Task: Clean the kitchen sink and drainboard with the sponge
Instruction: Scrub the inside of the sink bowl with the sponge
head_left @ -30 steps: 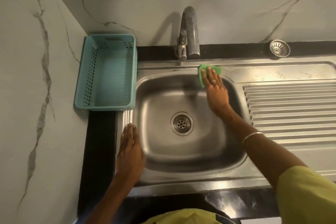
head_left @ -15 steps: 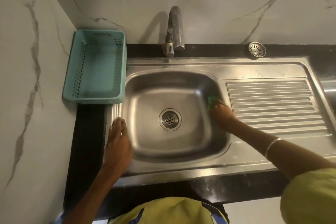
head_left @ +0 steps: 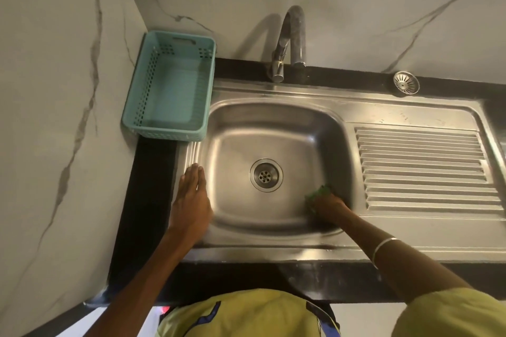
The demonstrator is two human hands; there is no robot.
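The steel sink (head_left: 273,123) lies in the middle, with a round drain (head_left: 266,175) in its floor. To its right runs the ribbed drainboard (head_left: 421,169). My right hand (head_left: 328,206) is inside the basin at the near right corner, pressing a green sponge (head_left: 319,193) against the wall; only the sponge's top edge shows past my fingers. My left hand (head_left: 193,200) lies flat on the sink's left rim, fingers together, holding nothing.
A teal perforated basket (head_left: 153,117) stands at the back left, touching the sink's rim. The curved tap (head_left: 290,44) rises behind the basin. A loose round strainer (head_left: 406,82) lies on the black counter at the back right. Marble walls close off the left and back.
My right hand has carried the sponge from the back rim near the tap, down the basin's right wall, to the near right corner. My left hand has stayed on the left rim.
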